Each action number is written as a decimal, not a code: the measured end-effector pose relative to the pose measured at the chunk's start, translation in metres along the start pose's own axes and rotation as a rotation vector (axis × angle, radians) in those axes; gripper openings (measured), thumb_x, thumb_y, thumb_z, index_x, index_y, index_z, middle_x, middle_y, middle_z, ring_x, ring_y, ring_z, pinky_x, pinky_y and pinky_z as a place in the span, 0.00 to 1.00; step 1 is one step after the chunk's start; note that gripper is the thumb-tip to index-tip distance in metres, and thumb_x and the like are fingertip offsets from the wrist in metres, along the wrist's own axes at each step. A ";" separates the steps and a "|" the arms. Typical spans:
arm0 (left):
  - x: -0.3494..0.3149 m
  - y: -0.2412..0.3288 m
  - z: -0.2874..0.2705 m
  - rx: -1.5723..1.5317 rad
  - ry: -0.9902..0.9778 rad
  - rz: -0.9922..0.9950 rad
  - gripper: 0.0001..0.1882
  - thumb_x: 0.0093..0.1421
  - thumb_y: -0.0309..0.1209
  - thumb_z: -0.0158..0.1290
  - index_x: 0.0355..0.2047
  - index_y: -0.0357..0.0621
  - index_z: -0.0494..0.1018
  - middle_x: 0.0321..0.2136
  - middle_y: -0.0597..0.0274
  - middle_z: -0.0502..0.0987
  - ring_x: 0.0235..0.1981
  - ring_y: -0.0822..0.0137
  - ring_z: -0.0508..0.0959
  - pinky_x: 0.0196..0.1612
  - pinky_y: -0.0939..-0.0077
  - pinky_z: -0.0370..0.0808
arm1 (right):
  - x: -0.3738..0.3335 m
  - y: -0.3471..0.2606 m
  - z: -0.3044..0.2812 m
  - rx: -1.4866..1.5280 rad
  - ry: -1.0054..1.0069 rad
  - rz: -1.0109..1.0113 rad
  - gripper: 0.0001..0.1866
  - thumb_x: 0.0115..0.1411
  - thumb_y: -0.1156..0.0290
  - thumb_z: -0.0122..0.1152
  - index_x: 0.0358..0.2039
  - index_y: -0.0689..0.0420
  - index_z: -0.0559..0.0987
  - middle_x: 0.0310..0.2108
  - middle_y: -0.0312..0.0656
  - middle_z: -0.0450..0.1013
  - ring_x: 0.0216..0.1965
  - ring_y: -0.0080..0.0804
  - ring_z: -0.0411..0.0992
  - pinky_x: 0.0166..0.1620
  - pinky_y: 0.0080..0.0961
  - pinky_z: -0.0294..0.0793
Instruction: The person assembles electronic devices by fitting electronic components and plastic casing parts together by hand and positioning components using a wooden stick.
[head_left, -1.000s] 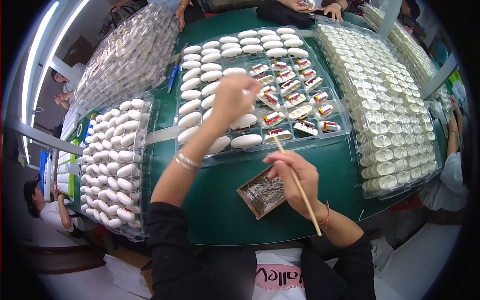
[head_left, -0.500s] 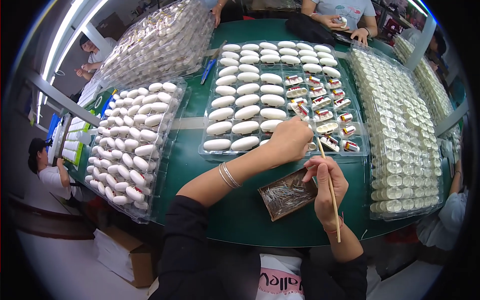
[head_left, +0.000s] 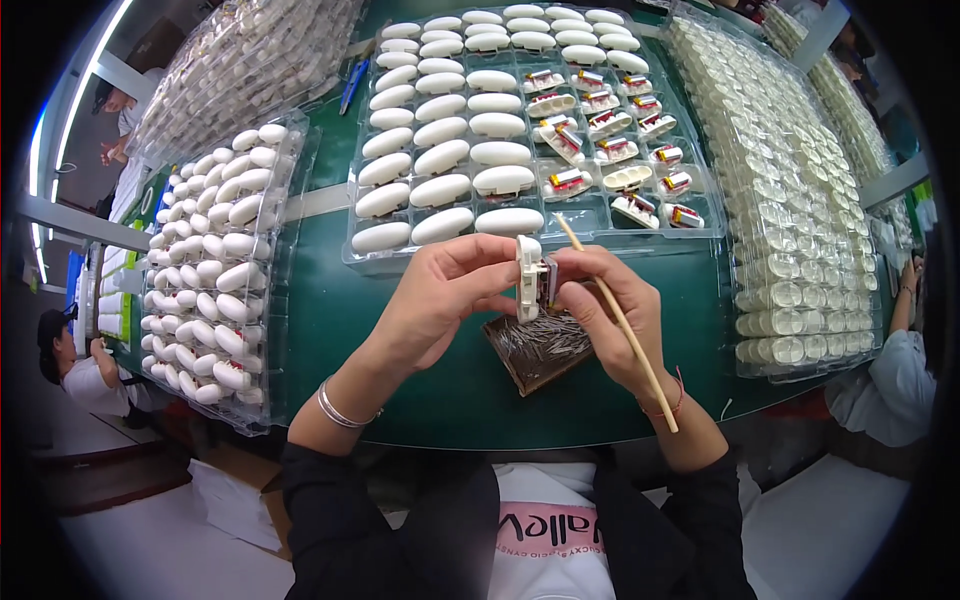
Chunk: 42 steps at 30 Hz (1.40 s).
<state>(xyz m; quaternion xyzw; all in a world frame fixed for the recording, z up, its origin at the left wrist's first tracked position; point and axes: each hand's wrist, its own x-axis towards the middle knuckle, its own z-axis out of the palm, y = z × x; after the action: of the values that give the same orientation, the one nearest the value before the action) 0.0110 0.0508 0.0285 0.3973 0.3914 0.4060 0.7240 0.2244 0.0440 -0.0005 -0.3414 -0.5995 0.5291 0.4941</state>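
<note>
In front of my chest, above the table, my left hand (head_left: 440,300) pinches a white oval plastic casing (head_left: 528,278) stood on edge. My right hand (head_left: 615,310) holds a thin wooden stick (head_left: 634,347) slanting across its palm. Its thumb and fingertips are at a small dark part (head_left: 547,283) on the casing's inner side; my fingers partly hide this part. Just beyond is a clear compartment tray (head_left: 375,255). White oval casings (head_left: 440,188) fill its left and far sections, and open casings with red-and-yellow parts (head_left: 570,181) lie at its right.
A shallow brown box (head_left: 520,378) of thin metal pieces sits below my hands. Stacked trays of white casings (head_left: 215,270) stand left, and tall stacks of clear trays (head_left: 790,230) right. A blue cutter knife (head_left: 353,87) lies beyond. Other people sit around the table.
My left hand has come back from the tray with a white casing. Both hands now meet at it, with the stick still in my right hand. The view has shifted.
</note>
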 end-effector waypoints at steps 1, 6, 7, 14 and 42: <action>-0.003 -0.005 0.001 -0.008 -0.001 -0.007 0.14 0.66 0.28 0.53 0.49 0.35 0.73 0.45 0.57 0.79 0.44 0.69 0.80 0.46 0.73 0.80 | -0.001 -0.001 0.003 -0.002 -0.029 -0.026 0.14 0.61 0.79 0.61 0.48 0.63 0.77 0.42 0.43 0.74 0.39 0.26 0.77 0.42 0.21 0.76; -0.013 -0.024 0.001 -0.151 0.031 0.057 0.15 0.66 0.28 0.54 0.52 0.35 0.73 0.44 0.58 0.79 0.45 0.69 0.79 0.48 0.72 0.79 | -0.008 0.005 0.011 0.036 -0.051 0.028 0.19 0.58 0.80 0.65 0.50 0.63 0.75 0.43 0.45 0.74 0.41 0.30 0.78 0.46 0.24 0.78; -0.015 -0.025 0.001 -0.154 0.035 0.058 0.16 0.66 0.28 0.54 0.52 0.35 0.73 0.45 0.58 0.79 0.45 0.69 0.79 0.48 0.72 0.79 | -0.008 0.006 0.011 0.034 -0.050 0.035 0.19 0.58 0.80 0.65 0.50 0.63 0.75 0.43 0.45 0.74 0.41 0.30 0.78 0.46 0.24 0.78; -0.016 -0.037 0.002 -0.107 0.087 0.193 0.14 0.65 0.25 0.56 0.49 0.34 0.75 0.44 0.57 0.79 0.45 0.69 0.79 0.48 0.73 0.78 | -0.007 0.005 0.011 0.019 -0.068 0.013 0.20 0.57 0.79 0.67 0.50 0.62 0.76 0.42 0.44 0.74 0.41 0.30 0.77 0.44 0.23 0.78; -0.030 -0.017 0.000 0.226 0.020 0.087 0.22 0.57 0.13 0.56 0.53 0.29 0.70 0.45 0.55 0.77 0.47 0.68 0.78 0.54 0.73 0.76 | 0.005 -0.003 -0.008 -0.543 -0.174 -0.629 0.20 0.50 0.79 0.64 0.46 0.61 0.78 0.43 0.46 0.75 0.44 0.44 0.74 0.45 0.35 0.76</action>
<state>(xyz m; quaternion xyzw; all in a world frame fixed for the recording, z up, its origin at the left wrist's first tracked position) 0.0050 0.0183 0.0210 0.4890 0.4242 0.3944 0.6522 0.2309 0.0500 0.0034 -0.2136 -0.8316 0.2023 0.4712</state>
